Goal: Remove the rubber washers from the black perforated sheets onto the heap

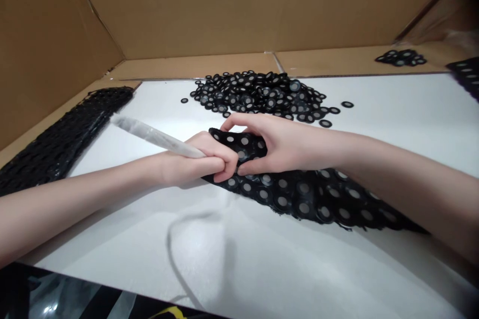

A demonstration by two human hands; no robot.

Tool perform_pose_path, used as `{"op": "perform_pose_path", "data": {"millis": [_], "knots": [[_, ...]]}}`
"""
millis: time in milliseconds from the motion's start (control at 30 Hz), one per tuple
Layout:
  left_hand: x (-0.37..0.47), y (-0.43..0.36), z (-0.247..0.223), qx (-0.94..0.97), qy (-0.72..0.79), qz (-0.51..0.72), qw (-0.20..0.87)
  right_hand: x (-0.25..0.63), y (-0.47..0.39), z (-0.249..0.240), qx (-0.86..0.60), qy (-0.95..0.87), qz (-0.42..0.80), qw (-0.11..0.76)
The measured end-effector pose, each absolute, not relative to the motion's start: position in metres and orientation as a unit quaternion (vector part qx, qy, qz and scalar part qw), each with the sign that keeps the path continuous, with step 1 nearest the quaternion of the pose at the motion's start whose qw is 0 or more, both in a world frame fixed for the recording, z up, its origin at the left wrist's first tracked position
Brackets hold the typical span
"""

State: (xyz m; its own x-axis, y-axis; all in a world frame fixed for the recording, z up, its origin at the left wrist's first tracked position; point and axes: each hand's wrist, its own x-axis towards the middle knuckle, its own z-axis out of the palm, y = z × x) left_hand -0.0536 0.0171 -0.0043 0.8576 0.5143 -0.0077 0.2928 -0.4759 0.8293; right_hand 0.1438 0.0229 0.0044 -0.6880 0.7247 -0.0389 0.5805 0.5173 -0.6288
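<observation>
White counter (130, 244), glossy, across mid-frame; plain brown cardboard walls (239, 10) behind, upper frame. Black sheet of grey-centred round discs (303, 199) lies centre to lower right. Left grip (209, 157) clamped on whitish pen-shaped tool (149, 134); right grip (286, 142) spread, digits apart, over sheet's left end.

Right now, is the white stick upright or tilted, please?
Tilted: the white stick slants from the left hand toward the picture's upper left.
</observation>
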Motion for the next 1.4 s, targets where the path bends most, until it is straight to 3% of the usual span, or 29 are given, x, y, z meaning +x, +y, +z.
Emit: {"op": "perform_pose_path", "data": {"millis": [233, 433, 733, 1133, 1400], "knots": [[-0.056, 0.016, -0.008, 0.826, 0.273, 0.158, 0.467, 0.142, 0.021, 0.006, -0.398, -0.855, 0.314, 0.106], [-0.058, 0.006, -0.008, 0.753, 0.307, 0.264, 0.519, 0.142, 0.018, 0.003, -0.407, -0.854, 0.301, 0.121], [-0.058, 0.0, -0.009, 0.804, 0.252, 0.183, 0.507, 0.141, 0.013, 0.009, -0.399, -0.827, 0.382, 0.106], [-0.053, 0.0, -0.007, 0.763, 0.283, 0.178, 0.554, 0.141, 0.013, 0.004, -0.407, -0.844, 0.326, 0.126], [-0.053, 0.0, -0.008, 0.789, 0.259, 0.185, 0.525, 0.141, 0.013, 0.002, -0.392, -0.852, 0.32, 0.134]]}}
